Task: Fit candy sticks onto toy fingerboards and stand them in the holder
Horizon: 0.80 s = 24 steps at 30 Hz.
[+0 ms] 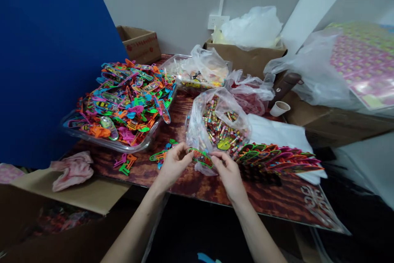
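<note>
My left hand (177,163) and my right hand (226,172) pinch opposite ends of a small green-edged toy skateboard (201,157) with a printed top. It is held just in front of a clear plastic bag (197,125) full of small colourful capped pieces (215,125). To the left of my left hand, another green-edged toy skateboard (157,155) lies among loose plastic parts on the table. A few pink, orange and green plastic parts (126,164) sit farther left. Right of my right hand, a row of toy skateboards (277,158) leans closely together.
A clear tray (140,146) heaped with colourful toy parts stands at left. Behind are a second clear tray (172,66), a brown bottle (285,86), a paper cup (279,108) and cardboard boxes (143,45). A pink cloth (74,169) lies over an open box flap at front left.
</note>
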### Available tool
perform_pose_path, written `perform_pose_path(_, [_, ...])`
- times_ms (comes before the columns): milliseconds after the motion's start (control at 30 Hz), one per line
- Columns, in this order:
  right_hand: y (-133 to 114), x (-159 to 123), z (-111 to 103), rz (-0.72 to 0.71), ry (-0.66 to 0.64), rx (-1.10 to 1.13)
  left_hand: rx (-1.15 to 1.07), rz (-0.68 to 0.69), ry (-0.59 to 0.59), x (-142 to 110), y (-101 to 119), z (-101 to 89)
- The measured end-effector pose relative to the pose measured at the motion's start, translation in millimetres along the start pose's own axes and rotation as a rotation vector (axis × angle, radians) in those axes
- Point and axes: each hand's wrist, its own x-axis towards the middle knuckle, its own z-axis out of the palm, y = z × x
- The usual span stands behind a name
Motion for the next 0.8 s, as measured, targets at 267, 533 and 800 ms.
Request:
perform_pose_path(267, [0.7,-6.7,-2.4,-0.018,-0.124,-0.014,-0.326,-0.131,0.069,-10.1,-17.7,38.7])
perform_pose_path(533, [-6.6,-23.6,-21.5,-0.046,-0.105,-0.35,-0.327,-0.302,0.07,-6.5,-20.6,55.7])
perform_pose_path(800, [7.6,-35.8,-46.2,0.103,-0.292,0.108,-0.596,-0.464,-0.077,-3.6,-18.1,66.8])
